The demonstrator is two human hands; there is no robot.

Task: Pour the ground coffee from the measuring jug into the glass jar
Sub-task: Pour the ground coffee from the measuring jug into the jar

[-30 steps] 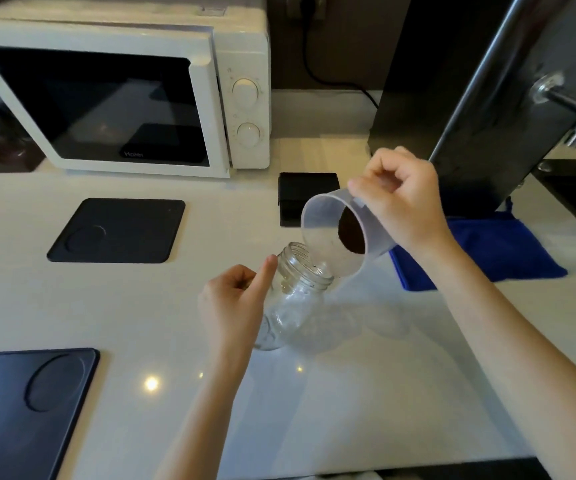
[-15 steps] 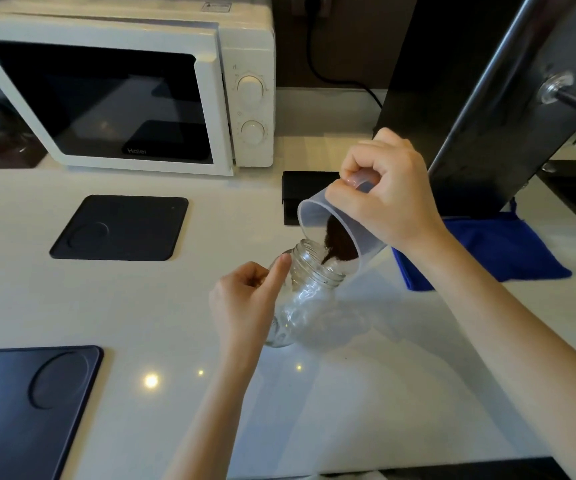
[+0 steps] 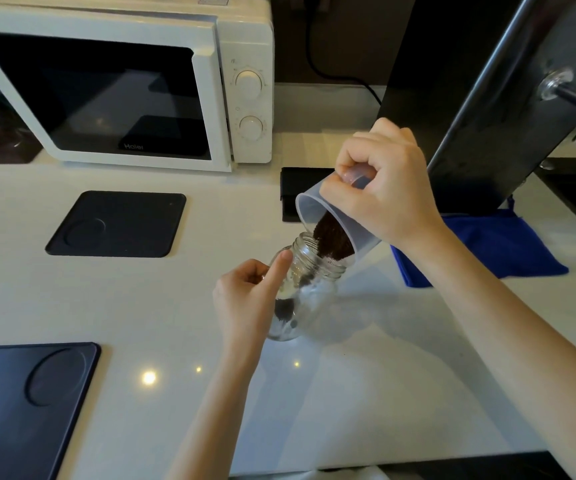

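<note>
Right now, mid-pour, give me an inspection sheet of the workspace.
Surface: white counter, no spilled grounds seen.
Job's things: measuring jug tipped over the mouth of the glass jar; ground coffee sliding out, some already in the jar.
Clutter: black mats, blue cloth, small black box.
Grippers: right hand grips the jug; left hand steadies the jar.
Cables: black cord by the back wall, away from the pour.
Surroundings: white microwave, door closed.
</note>
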